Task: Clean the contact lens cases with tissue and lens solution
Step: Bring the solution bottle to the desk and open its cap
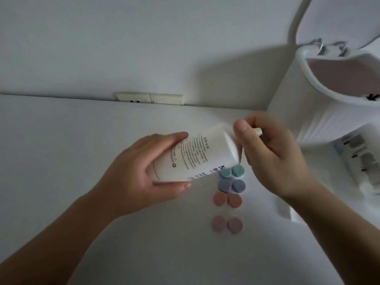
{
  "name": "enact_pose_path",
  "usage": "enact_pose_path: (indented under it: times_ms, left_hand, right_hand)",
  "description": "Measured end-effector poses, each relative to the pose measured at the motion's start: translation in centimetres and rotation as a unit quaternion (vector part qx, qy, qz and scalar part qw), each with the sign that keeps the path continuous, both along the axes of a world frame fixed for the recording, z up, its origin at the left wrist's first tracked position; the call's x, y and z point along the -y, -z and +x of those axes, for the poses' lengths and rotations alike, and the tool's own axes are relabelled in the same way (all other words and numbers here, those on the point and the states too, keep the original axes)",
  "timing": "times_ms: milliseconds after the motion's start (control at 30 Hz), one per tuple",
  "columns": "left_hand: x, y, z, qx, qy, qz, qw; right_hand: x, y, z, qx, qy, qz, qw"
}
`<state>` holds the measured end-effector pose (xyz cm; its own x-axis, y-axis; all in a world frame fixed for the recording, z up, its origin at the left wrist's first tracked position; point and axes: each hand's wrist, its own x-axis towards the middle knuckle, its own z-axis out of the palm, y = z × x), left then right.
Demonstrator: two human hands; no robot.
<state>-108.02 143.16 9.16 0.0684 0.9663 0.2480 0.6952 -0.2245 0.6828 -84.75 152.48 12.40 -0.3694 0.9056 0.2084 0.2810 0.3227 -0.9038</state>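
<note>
While the left hand (131,173) wraps around the lower body of a white bottle (197,155), fingers over the top and thumb underneath, the bottle lies tilted on its side above the white table (61,161), its neck end pointing right and slightly up. Small printed text runs along the bottle's side. The right hand (273,157) is at the neck end, its fingers curled around the bottle's small white cap (258,131) and the thumb pressed near the shoulder of the bottle; this hand is a little blurred, so I cannot tell how firmly it pinches.

Four lens cases lie on the table in a column just below the bottle, each a pair of round lids side by side. The teal case (232,172) is nearest the bottle and partly hidden behind its edge. Just beneath it sits the purple case (231,185), touching it. The salmon case (227,199) comes next, then the pale pink case (227,224) a bit apart, nearest the person.

To the right stands a white rounded container (304,83), and a wall outlet (150,98) sits where the table meets the wall.
</note>
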Motion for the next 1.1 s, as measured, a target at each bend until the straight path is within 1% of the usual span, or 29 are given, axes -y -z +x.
enact_pose_path:
  times_ms: [100, 133, 267, 367, 500, 600, 733, 867, 1100]
  left_hand:
    - [0.7, 0.7, -0.1, -0.043, -0.004, 0.057, 0.997]
    - [1.0, 0.8, -0.1, -0.059, -0.005, 0.074, 0.996]
    - [4.1, 0.4, 1.0, -0.135, -0.018, 0.147, 0.98]
    - [8.1, -0.7, 2.3, -0.143, -0.024, 0.168, 0.975]
    - [13.1, -2.1, 3.8, -0.145, -0.039, 0.163, 0.975]
    - [15.3, -3.1, 4.8, -0.145, -0.047, 0.151, 0.977]
    - [16.9, -4.0, 5.5, -0.112, -0.046, 0.117, 0.986]
    - [16.2, -4.8, 5.6, -0.091, -0.021, 0.087, 0.992]
    - [11.0, -4.7, 4.6, 0.012, 0.041, 0.011, 0.999]
  right_hand:
    - [0.7, 1.0, 0.0, 0.05, 0.012, 0.091, 0.995]
    - [1.0, 1.2, 0.1, 0.058, 0.019, 0.104, 0.993]
    - [4.6, 1.2, 1.1, 0.065, 0.062, 0.092, 0.992]
    - [8.5, 0.4, 1.9, 0.06, 0.08, 0.062, 0.993]
    - [12.9, -1.8, 2.7, 0.034, 0.089, 0.031, 0.995]
    - [15.3, -3.1, 3.2, 0.012, 0.074, 0.038, 0.996]
    - [17.2, -3.9, 3.9, 0.017, 0.059, 0.05, 0.997]
    - [16.8, -4.1, 4.4, 0.024, 0.065, 0.054, 0.996]
    - [12.8, -3.3, 3.8, 0.031, 0.079, 0.046, 0.995]
